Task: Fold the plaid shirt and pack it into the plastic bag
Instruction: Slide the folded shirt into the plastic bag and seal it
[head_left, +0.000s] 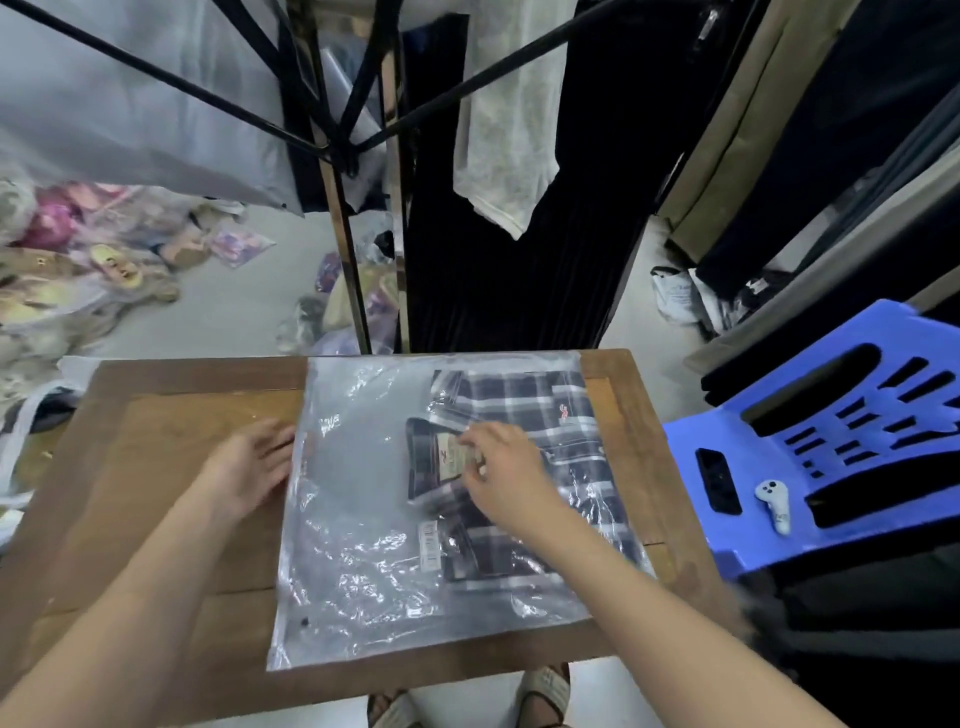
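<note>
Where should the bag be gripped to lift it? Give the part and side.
Probably the left edge strip of the bag, approached from the left: that half is empty flat film, the shirt lies toward the right, and the left hand rests beside it.

Wooden table (171, 519): one clear plastic bag (358, 519), flat, centre to 3 o'clock; plaid shirt (540, 410) inside, 3 o'clock half.
</note>
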